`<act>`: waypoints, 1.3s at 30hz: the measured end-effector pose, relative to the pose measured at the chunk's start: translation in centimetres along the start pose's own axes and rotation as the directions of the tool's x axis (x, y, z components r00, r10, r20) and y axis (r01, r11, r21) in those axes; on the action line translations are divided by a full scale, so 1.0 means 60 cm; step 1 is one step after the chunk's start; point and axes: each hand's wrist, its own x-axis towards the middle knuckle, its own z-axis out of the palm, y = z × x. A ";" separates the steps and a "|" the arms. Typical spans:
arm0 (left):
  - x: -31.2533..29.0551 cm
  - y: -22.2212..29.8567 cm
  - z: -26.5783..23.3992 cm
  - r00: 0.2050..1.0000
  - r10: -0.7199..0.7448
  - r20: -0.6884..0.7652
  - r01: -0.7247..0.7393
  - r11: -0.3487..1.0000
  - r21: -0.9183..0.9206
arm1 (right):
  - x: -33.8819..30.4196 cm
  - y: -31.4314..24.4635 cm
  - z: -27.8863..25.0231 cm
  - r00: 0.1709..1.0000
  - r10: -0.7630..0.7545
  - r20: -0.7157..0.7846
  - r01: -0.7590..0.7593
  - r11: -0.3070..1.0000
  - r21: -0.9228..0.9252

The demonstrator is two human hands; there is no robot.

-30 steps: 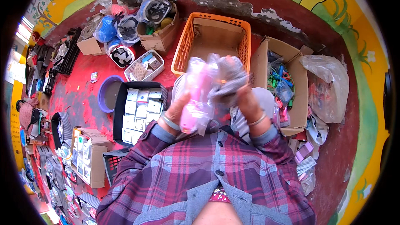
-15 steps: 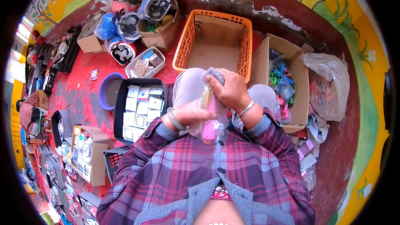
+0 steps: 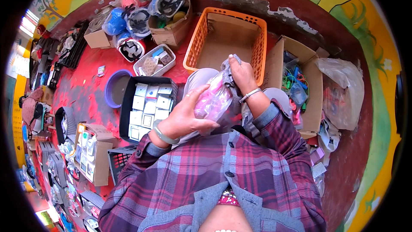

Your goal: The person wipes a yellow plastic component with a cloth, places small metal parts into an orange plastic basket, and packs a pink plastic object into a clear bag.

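A clear plastic bag (image 3: pixel 216 101) with something pink inside is over my lap, tilted, its upper end toward the right. My right hand (image 3: pixel 244 77) is closed round a bunched grey cloth (image 3: pixel 227 66), which lies against the upper right side of the bag. My left hand (image 3: pixel 185 115) is at the bag's lower left side, thumb and fingers spread apart around it without a closed grip. Whether its fingertips touch the plastic I cannot tell. The kind of the pink thing is blurred by the crinkled plastic.
An orange basket (image 3: pixel 262 45) lined with cardboard stands ahead. To its right is a cardboard box (image 3: pixel 315 81) of colourful items. On the left are a black box (image 3: pixel 125 116) of small white boxes, a purple basin (image 3: pixel 108 92), and a white basket (image 3: pixel 165 69). Bagged helmets (image 3: pixel 131 48) lie farther off.
The bag has turned and shifted upward. My left hand has opened from its grip on it and moved left. My right hand has moved to the right with the cloth.
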 end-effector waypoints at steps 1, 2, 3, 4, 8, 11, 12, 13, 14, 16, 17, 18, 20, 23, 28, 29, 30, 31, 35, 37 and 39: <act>0.000 -0.008 0.001 1.000 0.005 -0.013 -0.003 0.992 0.124 | 0.011 0.016 0.008 1.000 0.016 0.017 -0.017 0.999 0.037; -0.002 -0.023 0.003 0.999 -0.031 -0.028 0.030 1.000 -0.004 | 0.027 0.045 0.020 0.999 0.039 0.017 -0.041 0.993 0.113; -0.005 -0.050 0.007 0.997 -0.068 -0.042 0.061 0.989 -0.137 | 0.032 0.050 0.023 0.989 0.142 0.053 -0.150 0.964 0.219; -0.007 -0.068 0.008 0.993 -0.104 -0.051 0.087 0.960 -0.268 | 0.037 0.054 0.026 0.966 0.239 0.098 -0.258 0.913 0.317; -0.015 -0.087 -0.009 0.944 -0.325 0.059 0.220 0.486 -0.846 | 0.028 0.033 -0.004 0.933 0.341 0.118 -0.346 0.754 0.558; -0.017 -0.101 -0.027 0.956 -0.279 0.089 0.177 0.308 -0.935 | 0.036 0.042 -0.045 0.984 0.179 -0.012 -0.133 0.770 0.624; -0.018 -0.104 -0.033 0.968 -0.236 0.091 0.156 0.273 -0.949 | 0.028 0.017 -0.050 0.990 0.138 -0.023 -0.082 0.705 0.704; -0.021 -0.103 -0.036 0.971 -0.227 0.074 0.138 0.278 -0.951 | 0.011 -0.009 -0.054 0.998 0.059 -0.018 -0.027 0.677 0.735; -0.023 -0.097 -0.040 0.975 -0.214 0.061 0.122 0.283 -0.951 | -0.006 -0.041 -0.052 0.997 -0.073 -0.031 0.074 0.710 0.700; -0.016 -0.111 -0.039 0.982 -0.180 0.063 0.108 0.253 -0.961 | -0.042 -0.066 -0.036 0.927 -0.375 0.012 0.312 0.786 0.534; -0.017 -0.107 -0.040 0.983 -0.167 0.076 0.115 0.238 -0.964 | -0.060 -0.073 -0.023 0.846 -0.523 0.101 0.447 0.800 0.399; -0.015 -0.106 -0.037 0.985 -0.152 0.087 0.120 0.224 -0.967 | -0.075 -0.080 0.001 0.692 -0.696 0.191 0.664 0.718 0.209; -0.019 -0.107 -0.035 0.984 -0.166 0.063 0.099 0.219 -0.971 | -0.117 -0.090 0.057 0.447 -0.783 0.432 0.876 0.481 -0.036; -0.022 -0.109 -0.031 0.967 -0.249 0.050 0.121 0.275 -0.954 | -0.120 -0.056 0.090 0.420 -0.727 0.544 0.895 0.432 -0.114; -0.035 -0.128 -0.037 0.973 -0.229 0.029 0.114 0.367 -0.923 | -0.077 -0.022 0.086 0.527 -0.672 0.520 0.836 0.522 -0.172; -0.034 -0.129 -0.037 0.973 -0.229 0.034 0.117 0.359 -0.926 | -0.071 -0.021 0.082 0.531 -0.666 0.523 0.839 0.498 -0.217; -0.033 -0.129 -0.037 0.973 -0.228 0.040 0.120 0.351 -0.929 | -0.063 -0.018 0.079 0.536 -0.661 0.526 0.841 0.473 -0.262; -0.032 -0.128 -0.037 0.973 -0.227 0.045 0.123 0.343 -0.931 | -0.052 -0.015 0.074 0.540 -0.655 0.529 0.841 0.447 -0.306; -0.040 -0.127 -0.040 0.972 -0.236 0.010 0.087 0.316 -0.945 | 0.021 0.034 0.025 0.737 -0.590 0.329 0.674 0.610 -0.417; -0.035 -0.126 -0.043 0.981 -0.193 0.006 0.060 0.276 -0.959 | 0.065 0.101 -0.015 0.945 -0.304 0.121 0.327 0.867 -0.376; -0.041 -0.132 -0.041 0.978 -0.208 -0.022 0.028 0.233 -0.972 | 0.072 0.085 -0.041 0.978 -0.180 -0.105 0.161 0.973 -0.164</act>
